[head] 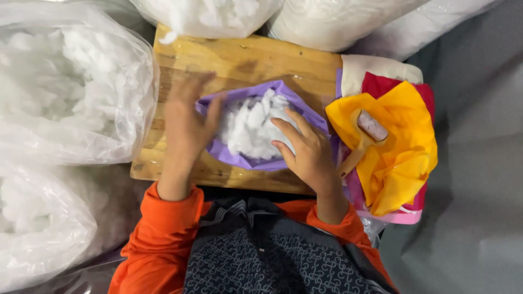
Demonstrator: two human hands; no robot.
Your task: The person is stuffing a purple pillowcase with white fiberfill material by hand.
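A purple fabric cover lies open on a wooden board, filled with white fluffy stuffing. My left hand rests at the cover's left edge, fingers spread and blurred, thumb touching the purple fabric. My right hand presses on the right side of the stuffing with fingers apart. Both sleeves are orange.
Large clear plastic bags of white stuffing crowd the left and top. A pile of yellow, red and pink fabric covers lies right of the board, with a wooden-handled tool on top. Grey sheet on the right.
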